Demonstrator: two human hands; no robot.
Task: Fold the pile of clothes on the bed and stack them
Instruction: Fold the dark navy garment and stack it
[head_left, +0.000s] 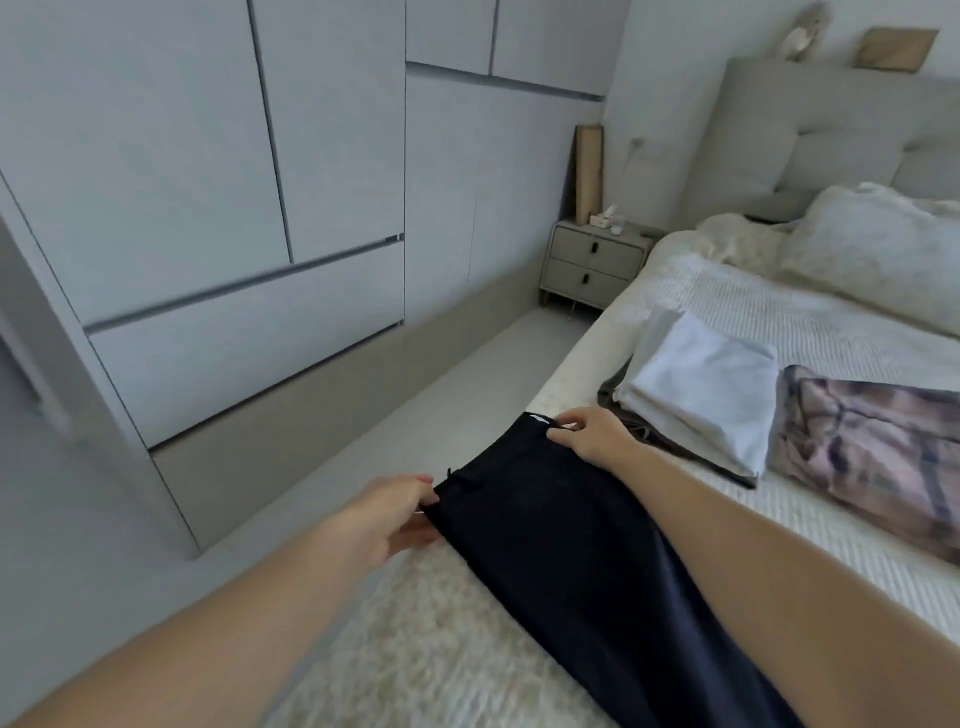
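Observation:
A dark navy garment (561, 540) lies stretched along the near edge of the bed (779, 312). My left hand (395, 512) pinches its near top corner. My right hand (592, 431) pinches the far top corner, where a white label shows. Just beyond my right hand stands a stack of folded clothes: a pale lilac piece (696, 389) on top of a brown one (649, 434). To the right of the stack lies a pink and grey plaid garment (872, 457).
A fluffy cream throw (441, 639) covers the bed's near end under the navy garment. Pillows (872, 244) and a padded headboard (831, 130) are at the far end. A two-drawer nightstand (592, 262) stands by the bed. Grey wardrobe fronts (208, 182) line the left beyond a narrow floor strip.

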